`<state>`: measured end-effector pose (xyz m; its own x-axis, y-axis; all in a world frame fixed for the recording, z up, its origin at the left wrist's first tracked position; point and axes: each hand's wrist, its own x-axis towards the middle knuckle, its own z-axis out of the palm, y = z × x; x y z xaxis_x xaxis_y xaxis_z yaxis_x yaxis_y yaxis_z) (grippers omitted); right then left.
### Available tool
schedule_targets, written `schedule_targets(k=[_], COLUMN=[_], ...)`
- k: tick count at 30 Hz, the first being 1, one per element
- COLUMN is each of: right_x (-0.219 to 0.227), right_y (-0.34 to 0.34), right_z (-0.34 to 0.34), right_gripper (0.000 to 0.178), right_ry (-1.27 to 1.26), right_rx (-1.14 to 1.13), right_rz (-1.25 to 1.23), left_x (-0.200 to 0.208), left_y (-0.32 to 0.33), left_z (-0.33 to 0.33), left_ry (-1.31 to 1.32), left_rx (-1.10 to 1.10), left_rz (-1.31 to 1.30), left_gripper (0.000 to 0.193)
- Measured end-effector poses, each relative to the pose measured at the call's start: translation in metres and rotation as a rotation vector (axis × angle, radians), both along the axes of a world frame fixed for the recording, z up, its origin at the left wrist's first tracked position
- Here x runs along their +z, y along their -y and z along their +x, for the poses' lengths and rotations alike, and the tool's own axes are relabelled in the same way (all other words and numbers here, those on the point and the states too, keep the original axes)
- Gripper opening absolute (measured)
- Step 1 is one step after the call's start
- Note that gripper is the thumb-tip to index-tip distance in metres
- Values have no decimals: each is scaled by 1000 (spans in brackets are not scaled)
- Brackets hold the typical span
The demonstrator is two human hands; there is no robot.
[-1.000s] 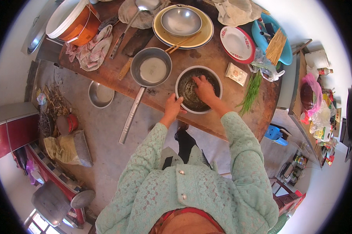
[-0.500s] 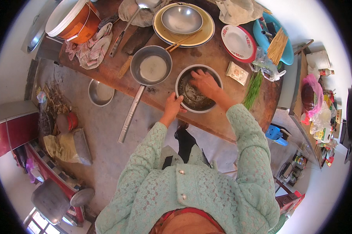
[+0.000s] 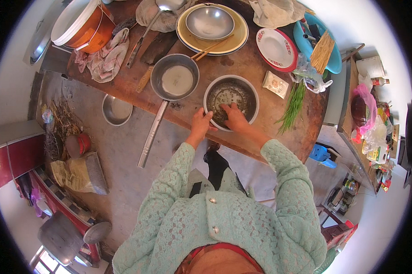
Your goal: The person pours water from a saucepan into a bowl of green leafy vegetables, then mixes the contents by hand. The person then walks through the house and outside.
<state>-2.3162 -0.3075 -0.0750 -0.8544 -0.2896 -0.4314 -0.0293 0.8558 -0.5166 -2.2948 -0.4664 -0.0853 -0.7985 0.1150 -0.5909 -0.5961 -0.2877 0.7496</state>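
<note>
Steel bowl [image 3: 256, 101]: on the wooden table [image 3: 235, 65] at our twelve o'clock, dark flecks [image 3: 222, 95] inside.
Left hand [image 3: 199, 125]: we clasp its rim near eight o'clock between thumb and fingers.
Right hand [image 3: 237, 119]: fingers half-spread inside, near six o'clock; we cannot tell whether they grip anything.
Saucepan [image 3: 176, 80]: ten o'clock from the bowl.

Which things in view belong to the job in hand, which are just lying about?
In use:
- metal bowl, left hand at its rim
- dark bits inside, right hand reaching in

Apparently just lying about:
- long-handled pan
- green stalks
- square packet
- orange bucket
- crumpled cloth
</note>
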Motion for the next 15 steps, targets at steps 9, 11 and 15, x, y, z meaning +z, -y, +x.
schedule_targets(k=[9, 11, 15], right_x=[-6, -12, -11], right_y=[33, 28, 9], right_z=[-16, -17, -8], right_gripper=[39, 31, 17], right_ry=[-218, -203, -162], right_rx=[-78, 4, 11], right_rz=[-330, -314, -371], left_x=[-1, -1, 1], left_y=[-1, -2, 3], left_z=[0, 1, 4], left_ry=[9, -1, 29], left_rx=[11, 7, -10], left_rz=[-30, -24, -23], left_gripper=[15, 16, 18])
